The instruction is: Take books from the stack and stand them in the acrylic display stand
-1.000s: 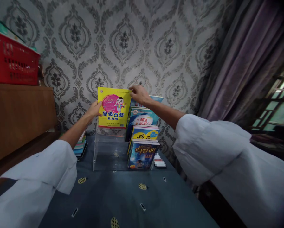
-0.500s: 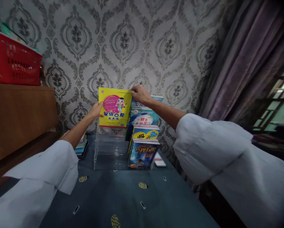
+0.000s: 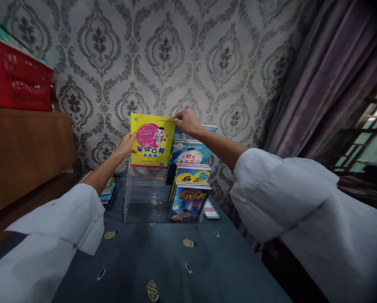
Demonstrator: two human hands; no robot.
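A yellow workbook (image 3: 152, 141) with a pink circle and a cartoon child stands upright at the top left of a clear acrylic book rack (image 3: 141, 206). My left hand (image 3: 126, 145) grips its left edge, fingers closed. At the upper right corner, my right hand (image 3: 187, 121) pinches the same workbook. Right of it, the rack's tiers hold a teal book (image 3: 190, 152), a yellow and blue book (image 3: 193, 173) and, lowest in front, a dark blue book (image 3: 188, 202). A light blue book (image 3: 210, 128) at the back is partly hidden by my right hand and forearm.
A stack of books (image 3: 109, 193) lies left of the rack, behind my left forearm. At the far left a red plastic basket (image 3: 18, 80) sits on a wooden cabinet (image 3: 27, 151). A dark patterned cloth (image 3: 128, 256) covers the table. A purple curtain (image 3: 308, 97) hangs at the right.
Both hands keep their hold on the yellow workbook, which stays in nearly the same place on the rack. The whole view has shifted slightly.
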